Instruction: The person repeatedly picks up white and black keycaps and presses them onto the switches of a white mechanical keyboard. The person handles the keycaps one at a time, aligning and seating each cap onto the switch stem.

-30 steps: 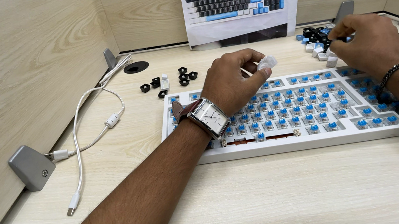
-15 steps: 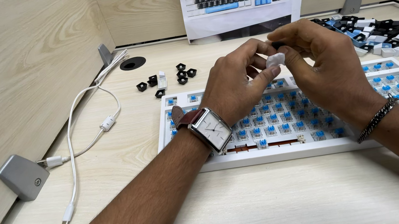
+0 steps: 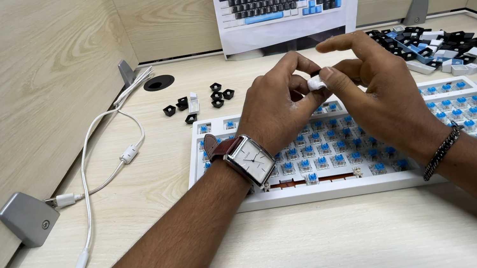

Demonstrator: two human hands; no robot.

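White keycap (image 3: 316,83) pinched between both hands

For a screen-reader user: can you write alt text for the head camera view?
Both hands, left hand and right hand, pinch a small white keycap above a white keyboard with bare blue switches. Loose keycaps lie behind it, and a white cable lies on the left.

The light is bright and even. Soft shadows lie under the arms on the pale wooden desk (image 3: 347,245). Everything looks sharp. The edges bend a little.
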